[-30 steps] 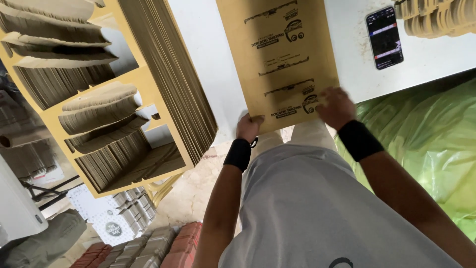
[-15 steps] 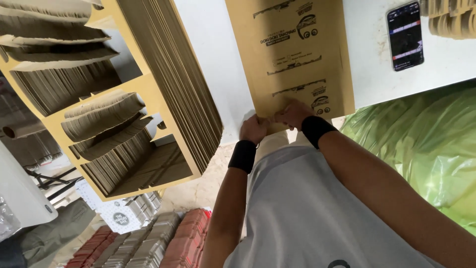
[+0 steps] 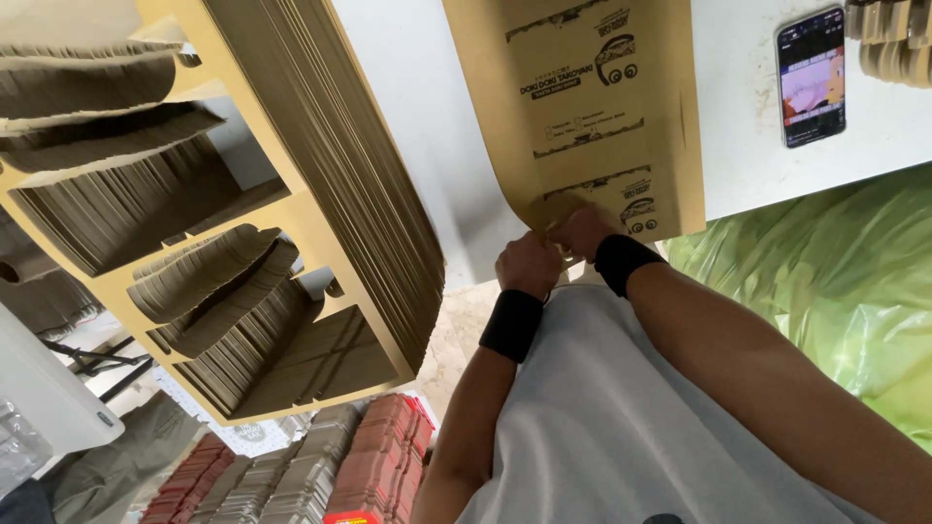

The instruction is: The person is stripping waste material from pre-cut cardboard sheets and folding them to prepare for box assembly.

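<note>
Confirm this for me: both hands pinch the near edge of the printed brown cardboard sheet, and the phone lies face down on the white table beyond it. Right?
Not quite. In the head view the phone lies face up, its screen lit. The rest holds: the left hand and right hand pinch the near edge of the printed brown cardboard sheet, and the phone rests on the white table.

Sheet (image 3: 592, 107) lies flat on the table (image 3: 748, 146), its near end over the table's near edge. Both hands meet at that near end, left hand (image 3: 527, 264) just beside right hand (image 3: 582, 230). Phone (image 3: 811, 76) on the table, right of the sheet. Stack (image 3: 330, 175) of sheets at the table's left edge. Bag (image 3: 825, 291) below the near edge, right of the hands. Bundles (image 3: 369, 461) on the floor under the stack.
</note>
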